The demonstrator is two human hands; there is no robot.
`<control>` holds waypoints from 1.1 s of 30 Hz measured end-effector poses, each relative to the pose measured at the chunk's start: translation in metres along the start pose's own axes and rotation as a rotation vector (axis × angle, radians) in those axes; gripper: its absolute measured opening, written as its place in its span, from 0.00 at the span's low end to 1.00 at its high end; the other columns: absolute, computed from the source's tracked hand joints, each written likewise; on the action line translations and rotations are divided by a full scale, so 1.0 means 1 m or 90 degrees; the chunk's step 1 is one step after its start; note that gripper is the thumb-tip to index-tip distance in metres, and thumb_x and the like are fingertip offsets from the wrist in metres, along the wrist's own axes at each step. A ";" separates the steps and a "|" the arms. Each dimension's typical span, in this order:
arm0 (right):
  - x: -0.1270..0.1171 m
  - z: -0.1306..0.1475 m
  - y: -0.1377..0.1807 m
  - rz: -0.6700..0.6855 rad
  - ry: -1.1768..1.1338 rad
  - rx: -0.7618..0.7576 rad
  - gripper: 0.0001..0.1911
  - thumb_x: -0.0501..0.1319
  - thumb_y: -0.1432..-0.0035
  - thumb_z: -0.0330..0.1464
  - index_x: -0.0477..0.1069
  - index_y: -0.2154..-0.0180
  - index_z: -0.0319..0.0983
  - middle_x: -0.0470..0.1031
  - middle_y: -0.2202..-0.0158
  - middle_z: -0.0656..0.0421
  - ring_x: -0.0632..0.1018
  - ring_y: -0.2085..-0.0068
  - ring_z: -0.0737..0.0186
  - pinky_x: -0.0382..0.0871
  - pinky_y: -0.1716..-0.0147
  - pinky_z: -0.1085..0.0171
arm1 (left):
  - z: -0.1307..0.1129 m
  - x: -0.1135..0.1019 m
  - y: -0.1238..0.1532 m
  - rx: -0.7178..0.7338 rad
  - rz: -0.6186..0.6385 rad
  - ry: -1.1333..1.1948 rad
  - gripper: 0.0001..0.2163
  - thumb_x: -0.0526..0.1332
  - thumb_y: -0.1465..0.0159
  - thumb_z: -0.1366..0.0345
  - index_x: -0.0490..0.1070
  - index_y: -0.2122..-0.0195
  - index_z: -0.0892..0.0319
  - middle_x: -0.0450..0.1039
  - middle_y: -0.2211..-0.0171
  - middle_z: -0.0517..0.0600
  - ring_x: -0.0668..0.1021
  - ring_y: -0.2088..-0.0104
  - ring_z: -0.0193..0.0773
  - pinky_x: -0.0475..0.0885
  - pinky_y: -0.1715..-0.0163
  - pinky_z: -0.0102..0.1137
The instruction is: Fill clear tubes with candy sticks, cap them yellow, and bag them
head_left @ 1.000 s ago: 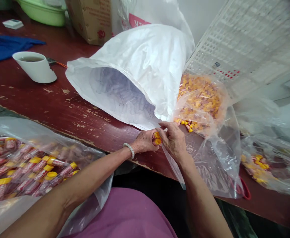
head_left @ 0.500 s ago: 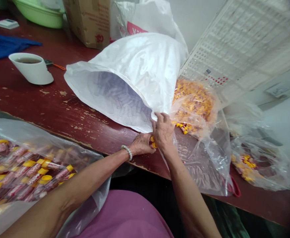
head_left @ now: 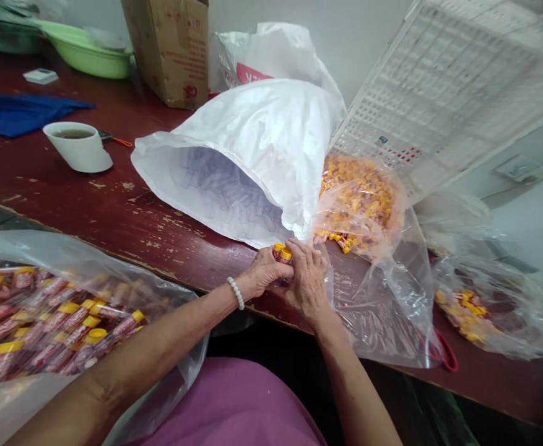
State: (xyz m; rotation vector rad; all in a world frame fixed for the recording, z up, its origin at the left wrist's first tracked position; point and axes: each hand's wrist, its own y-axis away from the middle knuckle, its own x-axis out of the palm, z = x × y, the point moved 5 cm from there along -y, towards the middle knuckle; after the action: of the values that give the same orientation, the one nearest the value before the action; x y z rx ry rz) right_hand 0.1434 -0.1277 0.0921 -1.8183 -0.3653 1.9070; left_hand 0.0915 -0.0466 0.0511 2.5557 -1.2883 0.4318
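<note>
My left hand (head_left: 262,272) and my right hand (head_left: 306,279) meet at the front edge of the red table (head_left: 67,192). Both are closed around a small bunch of yellow-capped tubes (head_left: 281,253), whose caps poke up between the fingers. Just behind them lies a large white sack (head_left: 262,148) with its mouth open toward me. To the right of the hands a clear bag of yellow caps and small red pieces (head_left: 361,198) spills onto the table. A clear bag of filled yellow-capped tubes (head_left: 52,316) lies at my lower left.
A white cup of dark liquid (head_left: 78,145) stands at left, with a blue cloth (head_left: 15,114), a green basin (head_left: 90,56) and a cardboard box (head_left: 173,49) behind. A white plastic crate (head_left: 452,93) leans at the right, and another clear bag (head_left: 489,297) lies below it.
My right hand has drawn back from the sack's edge and now wraps over the tubes beside my left hand. The view has tilted up a little.
</note>
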 end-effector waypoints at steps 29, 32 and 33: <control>-0.043 0.036 0.026 -0.003 -0.199 -0.043 0.28 0.66 0.62 0.34 0.64 0.55 0.39 0.71 0.57 0.51 0.72 0.55 0.49 0.66 0.55 0.51 | -0.003 0.033 0.062 -0.113 0.022 0.080 0.09 0.58 0.65 0.78 0.67 0.81 0.62 0.67 0.81 0.44 0.70 0.78 0.31 0.64 0.79 0.25; -0.042 0.046 0.032 -0.051 -0.190 -0.084 0.38 0.67 0.59 0.38 0.58 0.46 0.37 0.67 0.50 0.46 0.68 0.48 0.44 0.64 0.50 0.46 | -0.005 0.024 0.077 -0.118 0.020 0.140 0.10 0.59 0.65 0.77 0.68 0.79 0.62 0.69 0.81 0.44 0.70 0.78 0.31 0.65 0.78 0.26; -0.040 0.048 0.034 -0.076 -0.197 -0.078 0.42 0.68 0.58 0.40 0.55 0.44 0.37 0.65 0.48 0.44 0.67 0.47 0.42 0.64 0.51 0.45 | -0.007 0.021 0.082 -0.115 0.026 0.174 0.10 0.61 0.65 0.77 0.69 0.79 0.62 0.69 0.80 0.44 0.70 0.78 0.31 0.66 0.77 0.26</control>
State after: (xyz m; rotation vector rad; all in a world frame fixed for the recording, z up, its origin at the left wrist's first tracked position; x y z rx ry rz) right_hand 0.0912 -0.1704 0.1136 -1.5336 -0.6935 2.1215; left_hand 0.0361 -0.1068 0.0723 2.2354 -1.2208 0.6191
